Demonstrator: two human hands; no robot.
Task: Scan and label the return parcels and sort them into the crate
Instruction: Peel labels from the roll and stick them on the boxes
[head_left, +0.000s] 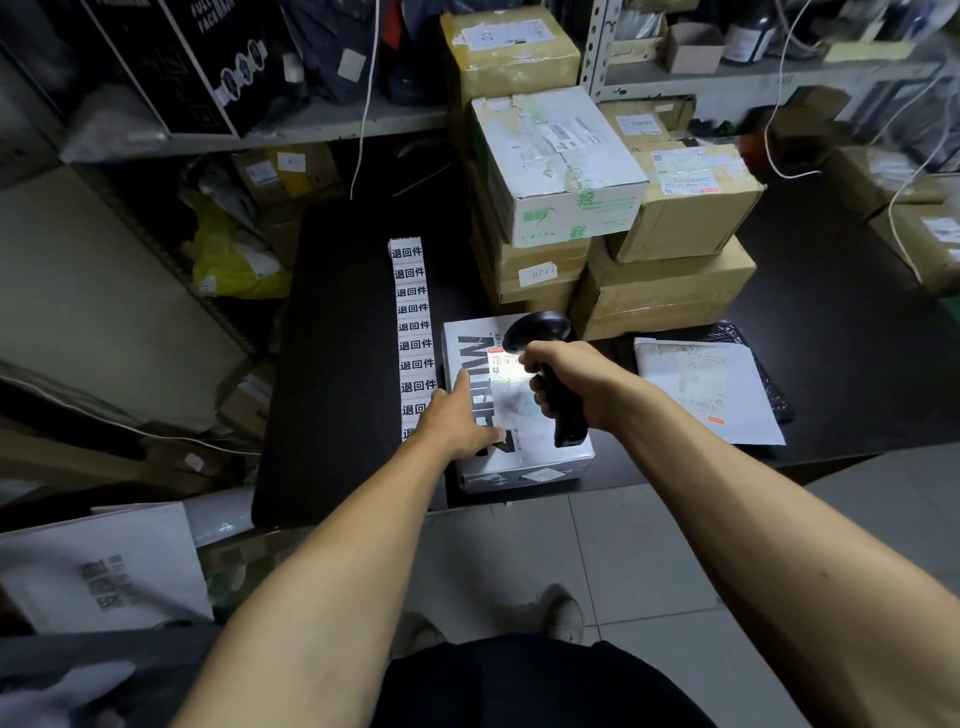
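Head view: right hand (569, 382) wrapped round handle of black barcode scanner (545, 358) — scanner head over shipping label (506, 364) atop grey printed parcel box (519, 415), label lit bright. Left hand (460, 421) flat, fingers straight, pressing box top at left edge. Box sits on black table (337, 364), near front edge. Strip of return stickers (413, 332) just left of box. White mailer bag (711, 389) right of box — stacked cardboard cartons (597, 208) behind. Crate not identifiable.

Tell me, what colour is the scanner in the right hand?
Black, seen in the head view: scanner, right hand.
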